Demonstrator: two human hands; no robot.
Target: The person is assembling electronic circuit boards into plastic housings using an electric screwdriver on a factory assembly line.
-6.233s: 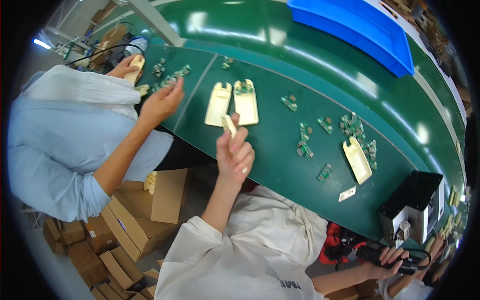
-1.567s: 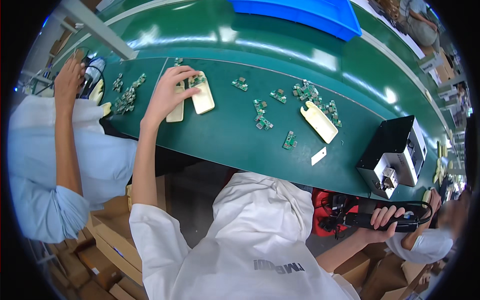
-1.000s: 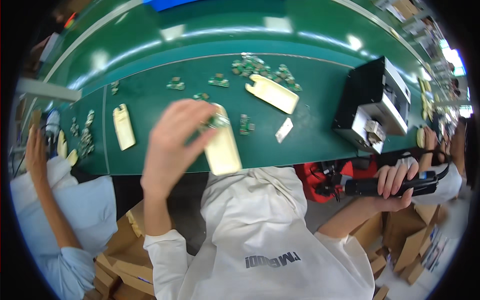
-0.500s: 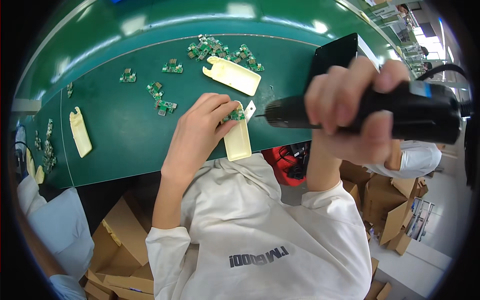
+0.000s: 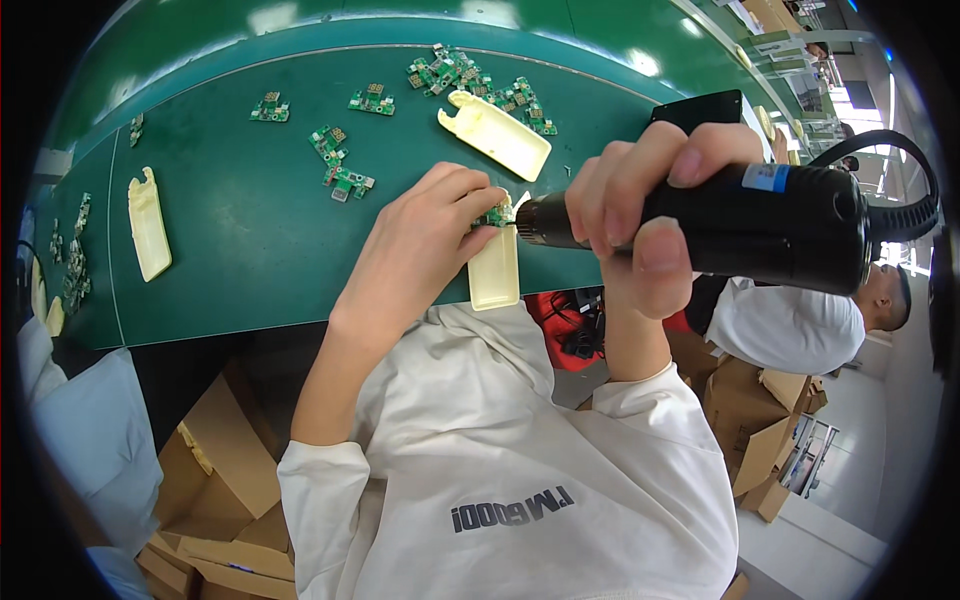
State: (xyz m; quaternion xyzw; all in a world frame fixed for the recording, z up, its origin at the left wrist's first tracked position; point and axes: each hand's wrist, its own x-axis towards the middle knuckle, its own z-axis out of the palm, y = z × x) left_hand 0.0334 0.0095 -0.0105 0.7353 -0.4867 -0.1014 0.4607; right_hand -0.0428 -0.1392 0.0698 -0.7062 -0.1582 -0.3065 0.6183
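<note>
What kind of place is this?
Probably a factory workshop: circuit boards and pale shells lie on a long green bench, and the right hand holds a corded power tool.

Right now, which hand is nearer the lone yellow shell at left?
Left. The left hand is right of that yellow shell; the right hand, gripping the black tool, is farther right.

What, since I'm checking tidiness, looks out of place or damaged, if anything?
No damage or spill stands out. The green circuit boards heaped near the far edge of the table look untidy, overlapping at mixed angles.
</note>
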